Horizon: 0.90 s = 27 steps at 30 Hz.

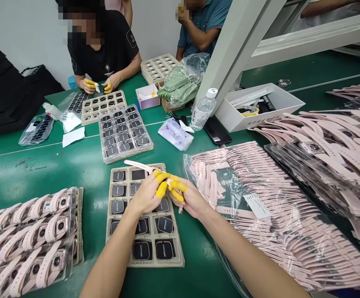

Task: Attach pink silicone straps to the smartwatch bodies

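My left hand [148, 192] and my right hand [187, 198] meet above a beige tray [122, 258] of black square watch bodies. Both wear yellow finger cots. Their fingertips pinch together on a small part at one end of a pale pink watch strap [138, 165], which sticks out up and to the left over the tray. Whether a watch body sits between the fingers is hidden. To my right lies a clear bag of pink straps [260, 231].
Assembled pink watches lie in a tray [27, 236] at the lower left. Another tray of watch bodies [124, 132] sits farther back. A water bottle [203, 109], a white box [260, 105] and more pink straps [338, 145] fill the right. Two people work across the green table [43, 165].
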### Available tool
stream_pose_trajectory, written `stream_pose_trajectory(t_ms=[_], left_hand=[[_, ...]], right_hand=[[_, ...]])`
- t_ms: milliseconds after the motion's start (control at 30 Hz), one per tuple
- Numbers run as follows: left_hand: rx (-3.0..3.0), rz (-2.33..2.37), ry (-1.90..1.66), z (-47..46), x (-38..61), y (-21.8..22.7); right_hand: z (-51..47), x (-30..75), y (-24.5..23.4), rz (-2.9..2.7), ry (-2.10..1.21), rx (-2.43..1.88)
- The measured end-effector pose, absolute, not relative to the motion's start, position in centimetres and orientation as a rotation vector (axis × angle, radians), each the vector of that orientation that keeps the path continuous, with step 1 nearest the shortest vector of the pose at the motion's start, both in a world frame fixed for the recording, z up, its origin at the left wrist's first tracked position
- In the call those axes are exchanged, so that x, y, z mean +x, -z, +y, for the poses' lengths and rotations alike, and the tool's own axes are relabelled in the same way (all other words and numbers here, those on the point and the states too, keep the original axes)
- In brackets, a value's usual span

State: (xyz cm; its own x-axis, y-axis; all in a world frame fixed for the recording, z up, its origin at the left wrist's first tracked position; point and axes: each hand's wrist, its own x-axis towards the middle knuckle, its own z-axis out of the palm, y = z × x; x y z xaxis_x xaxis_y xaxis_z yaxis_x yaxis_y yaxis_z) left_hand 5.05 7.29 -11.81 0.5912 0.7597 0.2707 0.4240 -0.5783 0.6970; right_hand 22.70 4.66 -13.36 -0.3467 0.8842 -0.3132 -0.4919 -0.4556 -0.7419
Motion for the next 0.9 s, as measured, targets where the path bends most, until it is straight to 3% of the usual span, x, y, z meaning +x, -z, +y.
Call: stream_pose_trajectory(t_ms=[700, 900], left_hand=[[1.937, 0.847, -0.856, 7.54, 4.96, 11.73], [2.164, 0.914, -0.778, 7.34, 4.98, 11.90]], right_hand=[[4.34, 22.73, 12.78, -0.746, -1.921, -0.819], [4.47, 22.63, 13.46, -0.610, -1.913, -0.834]])
